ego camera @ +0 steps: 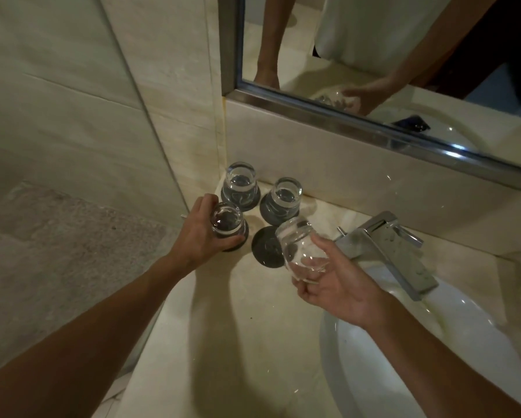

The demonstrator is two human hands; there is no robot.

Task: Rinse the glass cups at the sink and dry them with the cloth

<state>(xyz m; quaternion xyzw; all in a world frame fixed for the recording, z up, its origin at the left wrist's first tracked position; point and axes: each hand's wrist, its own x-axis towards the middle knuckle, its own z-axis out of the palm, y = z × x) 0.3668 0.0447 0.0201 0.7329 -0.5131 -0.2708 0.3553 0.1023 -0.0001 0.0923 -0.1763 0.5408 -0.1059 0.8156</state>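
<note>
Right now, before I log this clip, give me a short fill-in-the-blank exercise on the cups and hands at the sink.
1. The number of glass cups in view is ____.
2. The right hand holds a cup lifted above the ____ coaster.
3. The left hand grips a cup standing ____ on its coaster.
4. The faucet stands on the hands' ____ side.

Missing words: four; bare; upside down; right

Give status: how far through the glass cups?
Done: unclear; two clear glass cups sit upturned on dark round coasters. In hand: left hand grips a third; right hand holds a fourth above the empty coaster. Left: no cloth seen.
</note>
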